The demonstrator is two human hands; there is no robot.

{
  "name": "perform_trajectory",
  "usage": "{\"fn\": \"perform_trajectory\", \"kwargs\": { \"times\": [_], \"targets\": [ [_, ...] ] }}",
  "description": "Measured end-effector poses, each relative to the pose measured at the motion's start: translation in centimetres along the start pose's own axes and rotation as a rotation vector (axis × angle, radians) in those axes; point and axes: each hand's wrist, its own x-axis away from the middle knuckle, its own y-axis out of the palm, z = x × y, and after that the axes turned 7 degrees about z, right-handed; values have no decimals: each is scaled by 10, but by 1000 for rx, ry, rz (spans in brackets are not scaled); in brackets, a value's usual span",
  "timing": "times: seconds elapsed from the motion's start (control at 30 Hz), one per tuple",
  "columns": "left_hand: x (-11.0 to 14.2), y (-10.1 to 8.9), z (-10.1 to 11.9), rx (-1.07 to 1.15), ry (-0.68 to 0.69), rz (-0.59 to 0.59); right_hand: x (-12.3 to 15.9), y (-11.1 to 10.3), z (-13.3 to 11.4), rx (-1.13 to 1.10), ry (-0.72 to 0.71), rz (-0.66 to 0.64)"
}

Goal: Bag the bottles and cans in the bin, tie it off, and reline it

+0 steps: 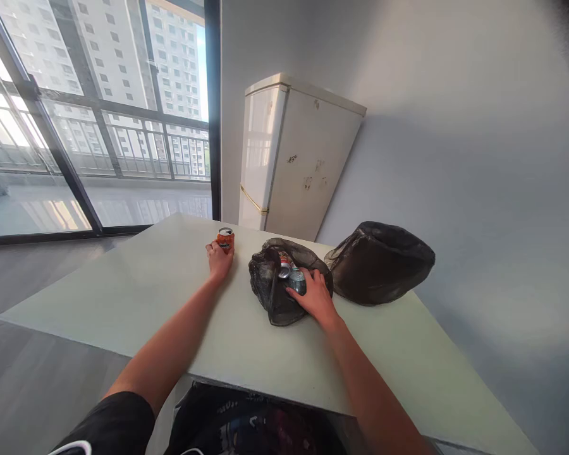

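Observation:
My left hand (219, 260) is wrapped round an orange drink can (226, 237), which stands upright on the pale table (142, 278). To its right lies a black plastic bag (284, 309) with its mouth spread open. Inside the bag my right hand (317, 292) grips a silvery-green can (297, 282). Beside that can, also in the bag, is a red and silver can (285, 268). The lower part of the bag's contents is hidden by the plastic.
A second black plastic bag (379, 265) stands open at the table's right side, near the wall (483, 208). Behind the table is a white fridge (308, 158). Glass sliding doors (99, 126) are at the left.

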Motion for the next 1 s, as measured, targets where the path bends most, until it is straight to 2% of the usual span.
{"fn": "perform_trajectory", "kwargs": {
  "times": [0.13,0.27,0.33,0.47,0.57,0.67,0.8,0.87,0.93,1.0],
  "targets": [
    [0,2,-3,-58,22,6,1,3,-2,104,104,-62],
    [-1,4,-5,-89,41,22,-2,-3,-1,-3,173,-69],
    [0,4,-5,-96,49,29,-4,-7,0,-113,156,29],
    [3,1,1,-98,56,66,-6,-9,1,-291,34,268],
    [8,-5,15,-50,136,170,-7,-9,2,-381,15,363],
    [18,-14,33,79,356,298,-7,-11,1,-421,69,409],
    [42,-27,54,236,817,325,-6,-16,-2,-427,51,468],
    [59,-31,63,273,1056,289,-6,-18,-5,-422,-4,479],
    [78,-33,71,295,1257,204,-6,-20,-8,-426,-73,498],
    [95,-30,80,274,1356,58,-6,-22,-10,-446,-141,532]
  ]
}}
